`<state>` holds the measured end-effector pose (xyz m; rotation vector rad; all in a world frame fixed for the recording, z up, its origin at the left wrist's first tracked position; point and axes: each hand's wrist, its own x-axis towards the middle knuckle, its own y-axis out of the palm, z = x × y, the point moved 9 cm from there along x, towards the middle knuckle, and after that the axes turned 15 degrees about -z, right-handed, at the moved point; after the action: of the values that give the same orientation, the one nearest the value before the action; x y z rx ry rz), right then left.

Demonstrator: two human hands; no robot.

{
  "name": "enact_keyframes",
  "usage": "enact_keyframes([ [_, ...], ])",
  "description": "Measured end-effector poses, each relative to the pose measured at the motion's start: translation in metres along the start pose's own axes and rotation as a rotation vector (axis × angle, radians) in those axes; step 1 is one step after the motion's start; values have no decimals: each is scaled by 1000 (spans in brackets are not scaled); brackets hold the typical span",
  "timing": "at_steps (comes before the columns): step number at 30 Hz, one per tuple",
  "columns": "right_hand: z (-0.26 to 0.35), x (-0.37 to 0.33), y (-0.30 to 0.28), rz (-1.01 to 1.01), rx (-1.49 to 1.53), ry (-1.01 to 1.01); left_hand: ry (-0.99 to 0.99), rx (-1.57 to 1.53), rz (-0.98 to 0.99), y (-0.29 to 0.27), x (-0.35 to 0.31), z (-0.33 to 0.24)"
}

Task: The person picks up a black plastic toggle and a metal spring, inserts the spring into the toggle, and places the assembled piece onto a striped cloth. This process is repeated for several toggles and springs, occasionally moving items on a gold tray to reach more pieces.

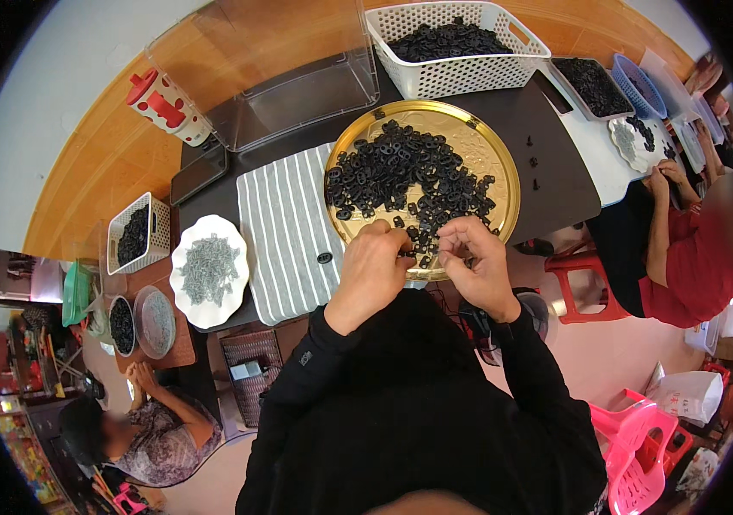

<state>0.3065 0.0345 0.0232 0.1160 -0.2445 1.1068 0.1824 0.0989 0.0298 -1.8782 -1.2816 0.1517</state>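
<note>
A round gold tray (pixel 504 154) holds a heap of small black plastic pieces (pixel 401 167), many shaped like ovals with two holes. Both my hands are over its near edge, a short gap apart. My left hand (pixel 372 270) is closed with its fingers curled inward. Thumb and forefinger of my right hand (pixel 480 266) come together in a pinch. Whatever either hand holds is too small and hidden to make out. Left of the tray lies a grey-and-white striped cloth (pixel 285 232), with one black oval piece (pixel 324 257) on it.
A white scalloped dish (pixel 240 275) of small clear-grey parts stands at left. Behind the tray are a white basket (pixel 461 77) of black pieces and a clear plastic box (pixel 298 99). A dotted cup (pixel 164 107) stands back left. Co-workers sit at left (pixel 160 438) and right (pixel 697 249).
</note>
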Motion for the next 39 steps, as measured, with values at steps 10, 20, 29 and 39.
enact_keyframes([
  [10, 4, -3, 9, 47, -67, -68, -61, -296, 25, 4, -4, 6],
  [20, 20, -6, 40, 93, 131, -10, -429, -1015, 7, -28, -40, 20],
  [29, 33, -11, 67, 189, 92, -80, -362, -968, -93, -51, -50, 26],
  [39, 55, -13, 86, 208, -20, -317, -326, -946, -137, -61, -60, 34],
])
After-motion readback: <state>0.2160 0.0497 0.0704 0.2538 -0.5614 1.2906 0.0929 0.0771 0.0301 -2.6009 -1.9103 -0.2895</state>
